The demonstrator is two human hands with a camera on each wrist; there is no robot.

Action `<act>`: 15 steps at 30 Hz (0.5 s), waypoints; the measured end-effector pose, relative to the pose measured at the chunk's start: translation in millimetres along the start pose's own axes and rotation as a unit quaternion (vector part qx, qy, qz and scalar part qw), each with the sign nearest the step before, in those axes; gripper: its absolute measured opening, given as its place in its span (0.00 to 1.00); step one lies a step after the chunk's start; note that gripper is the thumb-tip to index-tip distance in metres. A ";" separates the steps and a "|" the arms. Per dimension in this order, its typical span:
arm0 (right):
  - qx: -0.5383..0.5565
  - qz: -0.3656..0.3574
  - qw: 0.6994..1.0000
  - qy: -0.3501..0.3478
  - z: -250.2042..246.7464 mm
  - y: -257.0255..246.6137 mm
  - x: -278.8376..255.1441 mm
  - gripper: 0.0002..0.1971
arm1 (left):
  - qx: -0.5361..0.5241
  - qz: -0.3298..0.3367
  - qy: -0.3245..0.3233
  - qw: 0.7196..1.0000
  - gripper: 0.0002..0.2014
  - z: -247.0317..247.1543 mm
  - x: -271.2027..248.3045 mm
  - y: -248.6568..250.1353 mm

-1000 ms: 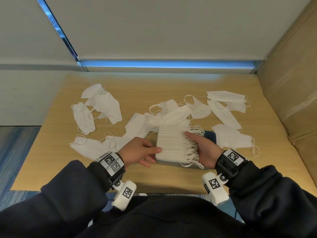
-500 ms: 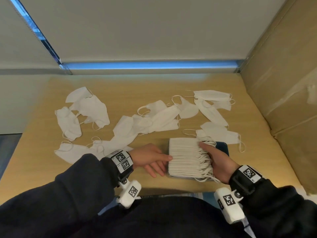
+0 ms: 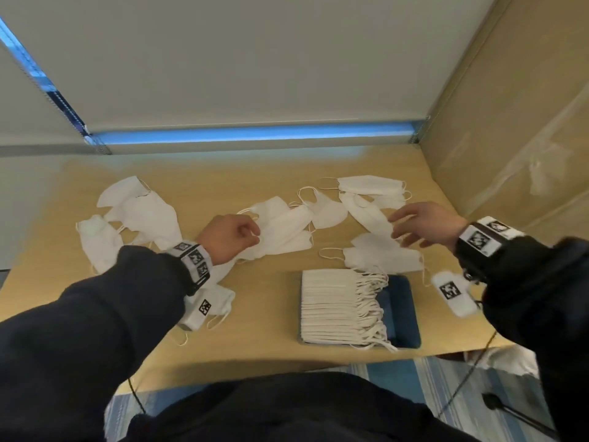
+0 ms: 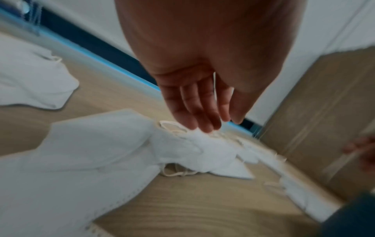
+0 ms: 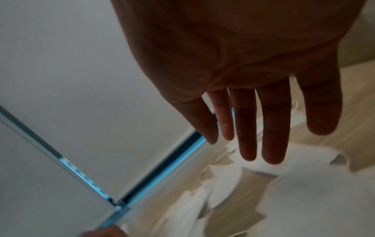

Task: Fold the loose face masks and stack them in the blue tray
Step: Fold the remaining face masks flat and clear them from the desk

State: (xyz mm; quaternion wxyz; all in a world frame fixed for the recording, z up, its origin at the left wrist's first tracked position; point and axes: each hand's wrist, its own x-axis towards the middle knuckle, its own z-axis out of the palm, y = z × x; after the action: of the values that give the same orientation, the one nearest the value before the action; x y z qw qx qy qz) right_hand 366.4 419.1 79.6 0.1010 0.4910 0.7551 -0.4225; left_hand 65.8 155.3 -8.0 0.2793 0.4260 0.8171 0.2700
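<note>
A stack of folded white masks [image 3: 331, 304] lies in the blue tray [image 3: 404, 314] near the table's front edge, ear loops trailing to the right. Neither hand touches it. Loose white masks [image 3: 280, 228] are scattered across the table behind it. My left hand [image 3: 255, 236] hangs over the middle cluster, its fingertips [image 4: 205, 126] reaching down to a mask's ear loop [image 4: 170, 126] and holding nothing. My right hand [image 3: 398, 224] hovers with fingers spread [image 5: 271, 144] over a loose mask [image 3: 369, 215] at the right, with another mask [image 3: 382, 256] just below it.
More loose masks lie at the far left [image 3: 140, 215], at the back right [image 3: 369, 186] and under my left wrist [image 3: 220, 301]. A brown panel [image 3: 510, 154] walls the table's right side. A cable [image 3: 471, 374] hangs past the front edge over striped carpet.
Both hands have let go of the stack's sides and moved away from me to the loose masks, left to the middle cluster, right to the right-hand masks. The stack stays in the tray.
</note>
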 end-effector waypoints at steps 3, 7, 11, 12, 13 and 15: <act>-0.173 0.030 0.984 -0.014 7.3 5.2 49.0 0.16 | 0.141 0.032 -0.027 0.989 0.12 18.6 16.1 0.8; -0.304 0.049 0.951 -0.013 14.3 26.4 86.0 0.24 | 0.237 0.028 -0.067 0.969 0.24 44.9 32.0 4.9; -0.340 0.040 0.939 -0.033 24.9 42.4 93.3 0.37 | 0.246 0.022 -0.049 0.968 0.29 57.8 44.1 13.0; -0.342 0.030 0.939 -0.034 27.0 44.8 92.7 0.40 | 0.256 0.017 -0.052 0.965 0.31 59.0 46.3 13.8; -0.346 0.019 0.937 -0.037 29.3 47.8 92.5 0.42 | 0.268 0.010 -0.061 0.961 0.34 59.3 48.3 14.1; -0.349 0.003 0.936 -0.048 32.1 53.2 92.4 0.43 | 0.294 -0.001 -0.082 0.952 0.40 58.7 51.9 14.7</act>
State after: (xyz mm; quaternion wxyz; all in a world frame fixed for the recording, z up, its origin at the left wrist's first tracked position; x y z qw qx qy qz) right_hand 356.0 464.6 -21.4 0.3038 0.4063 0.8477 -0.1550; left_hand 89.2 218.4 -50.7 0.2082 0.5089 0.8350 -0.0189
